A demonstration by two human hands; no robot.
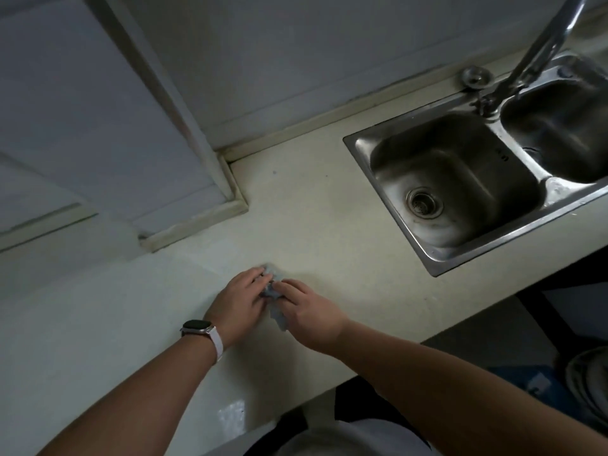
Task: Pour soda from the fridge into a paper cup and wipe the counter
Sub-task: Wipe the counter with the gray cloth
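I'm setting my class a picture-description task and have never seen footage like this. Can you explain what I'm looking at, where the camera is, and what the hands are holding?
There is no machine here. This is one picture from a wide-angle camera worn on a person's head, looking down at their own two bare hands. The left hand, with a watch on its wrist, and the right hand meet over a pale counter. Both grip a small bluish cloth at its surface. To the right, a steel sink with two basins is set into the counter, with a faucet over it. No cup or soda shows in this picture.
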